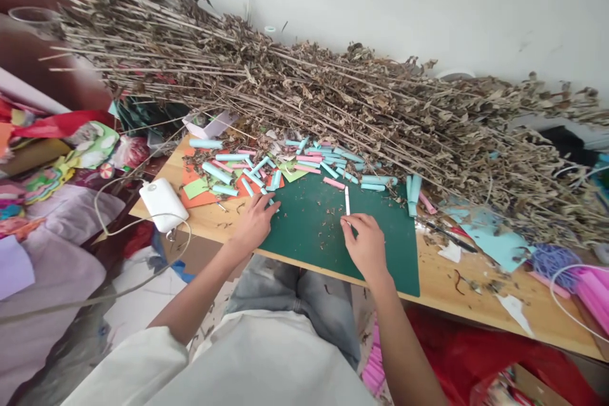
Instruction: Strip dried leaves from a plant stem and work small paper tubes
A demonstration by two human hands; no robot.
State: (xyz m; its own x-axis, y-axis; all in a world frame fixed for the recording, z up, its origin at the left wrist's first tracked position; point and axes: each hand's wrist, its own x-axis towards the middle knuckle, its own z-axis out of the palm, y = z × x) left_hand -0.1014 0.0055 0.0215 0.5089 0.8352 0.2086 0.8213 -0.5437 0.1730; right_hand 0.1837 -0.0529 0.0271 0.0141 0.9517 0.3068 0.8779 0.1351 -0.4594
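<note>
Near the surface's (pixel 445 279) front edge, the right hand (pixel 368 244) pinches a white stick (pixel 347 200). The left hand (pixel 257 217) is beside blue rolls (pixel 275 180); its grip I cannot tell.

No text, label, brand or number can be read; the power bank (pixel 165 208) bears a small grey mark (pixel 152 188), too faint to make out.

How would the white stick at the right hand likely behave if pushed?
The white stick is probably light, being so slim. It looks fairly stiff, extending straight beyond the right hand. Being narrow, it may roll on the green mat.
</note>
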